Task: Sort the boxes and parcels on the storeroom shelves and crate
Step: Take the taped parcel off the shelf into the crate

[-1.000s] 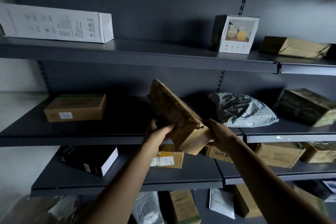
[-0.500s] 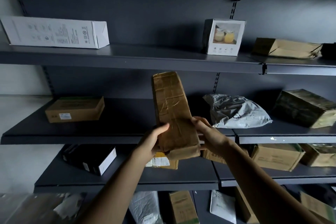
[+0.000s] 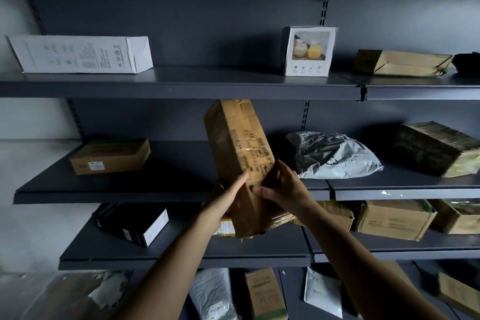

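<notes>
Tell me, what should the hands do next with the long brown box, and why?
Probably tip the long brown box forward and lay it on the middle shelf. The left hand and right hand both grip its lower end. It stands nearly upright in front of that shelf, and there is bare space between the small cardboard box and the grey mailer bag.

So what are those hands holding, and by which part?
A long brown box, held near its lower end: the left hand on its left edge, the right hand round its right edge.
</notes>
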Available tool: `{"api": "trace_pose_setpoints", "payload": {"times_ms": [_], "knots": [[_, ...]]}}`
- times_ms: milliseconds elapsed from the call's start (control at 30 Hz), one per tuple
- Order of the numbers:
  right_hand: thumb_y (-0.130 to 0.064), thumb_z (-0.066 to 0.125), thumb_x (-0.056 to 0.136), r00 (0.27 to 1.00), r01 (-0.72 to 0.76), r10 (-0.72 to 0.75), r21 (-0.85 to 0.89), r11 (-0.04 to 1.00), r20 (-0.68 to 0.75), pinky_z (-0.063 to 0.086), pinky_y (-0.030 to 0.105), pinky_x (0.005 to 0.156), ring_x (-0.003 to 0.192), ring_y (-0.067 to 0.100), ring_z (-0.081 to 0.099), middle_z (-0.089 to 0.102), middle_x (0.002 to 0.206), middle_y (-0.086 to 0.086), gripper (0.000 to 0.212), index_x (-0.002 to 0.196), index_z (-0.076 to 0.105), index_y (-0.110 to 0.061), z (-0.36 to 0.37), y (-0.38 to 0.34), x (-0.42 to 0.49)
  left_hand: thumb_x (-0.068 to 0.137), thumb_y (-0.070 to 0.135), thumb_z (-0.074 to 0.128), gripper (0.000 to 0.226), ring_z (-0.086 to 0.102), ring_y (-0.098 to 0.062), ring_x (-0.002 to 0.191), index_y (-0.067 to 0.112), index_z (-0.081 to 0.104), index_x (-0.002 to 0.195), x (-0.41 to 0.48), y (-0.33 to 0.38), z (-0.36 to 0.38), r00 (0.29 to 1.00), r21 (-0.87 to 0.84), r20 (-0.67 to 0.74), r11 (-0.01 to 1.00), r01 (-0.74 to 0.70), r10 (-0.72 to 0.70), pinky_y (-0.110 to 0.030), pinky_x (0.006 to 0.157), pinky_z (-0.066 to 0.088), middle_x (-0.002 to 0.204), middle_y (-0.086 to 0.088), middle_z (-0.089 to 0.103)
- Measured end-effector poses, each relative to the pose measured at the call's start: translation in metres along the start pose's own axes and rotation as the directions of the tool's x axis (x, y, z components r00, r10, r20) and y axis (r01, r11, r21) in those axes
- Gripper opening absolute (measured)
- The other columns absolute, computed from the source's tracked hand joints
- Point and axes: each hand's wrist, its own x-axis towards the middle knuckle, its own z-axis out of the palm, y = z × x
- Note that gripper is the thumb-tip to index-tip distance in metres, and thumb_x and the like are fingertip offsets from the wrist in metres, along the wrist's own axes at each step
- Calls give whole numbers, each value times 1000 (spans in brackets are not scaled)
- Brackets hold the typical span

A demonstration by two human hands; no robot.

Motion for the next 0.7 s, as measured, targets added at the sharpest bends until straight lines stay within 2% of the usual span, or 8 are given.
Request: {"api": "trace_pose_setpoints", "payload": {"times_ms": [100,200,267,367,467,567,633,700], "knots": [[-44,83,70,999,-27,26,-28,999,-40,45,32,92,112,16,49,45,121,-3,71,131,51,-25,-1,-6,-9,66,76,62,86,52,-16,104,28,43,134,-3,-2,5,999,33,9,999,-43,42,-29,73,43,118,5,55],[-33,72,86,998,-17,22,89,996,-53,52,39,89,105,22,61,60,115,3,36,117,61,-21,-9,-4,-12,65,70,65,76,60,-21,104,24,56,125,-5,-8,1,998,-68,63,998,-18,22,-35,81,48,112,1,65],[-33,63,92,998,-34,43,194,980,-45,55,43,88,105,25,66,69,106,5,22,108,64,-18,-13,0,-14,65,65,68,68,63,-24,104,22,63,118,-5,-14,-3,995,-127,98,992,7,6,-35,81,49,110,-4,69],[-50,55,92,985,-163,170,285,945,0,52,45,87,112,25,62,67,113,6,38,109,60,-16,-15,6,-15,73,55,71,62,65,-22,106,20,63,123,-6,-26,-5,982,-128,172,990,-51,73,-32,79,47,112,-1,72],[-66,45,89,948,-313,260,403,860,181,48,50,90,116,24,57,59,124,1,54,121,50,-23,-15,15,-18,77,53,65,58,66,-24,108,15,65,121,-9,-27,-5,971,-161,227,986,-35,72,-38,94,46,112,-5,72],[-57,40,97,931,-345,244,433,833,271,53,47,83,106,28,61,58,118,7,42,125,42,-26,-18,18,-22,71,65,63,66,64,-30,110,17,68,117,-6,-25,-7,984,-222,176,974,37,3,-45,105,42,115,-10,71],[-49,45,98,936,-329,234,423,844,262,53,46,81,103,35,62,57,117,16,35,125,44,-27,-16,17,-21,73,69,60,66,64,-30,108,19,68,115,-6,-22,-5,992,-215,121,975,51,-25,-45,103,43,114,-10,70],[-45,47,99,950,-303,238,414,859,201,53,39,76,98,28,63,60,113,13,35,127,46,-25,-13,12,-19,86,63,51,59,66,-29,102,17,65,119,-1,-22,-2,995,-260,85,963,66,-45,-41,95,49,113,-11,70]]}}
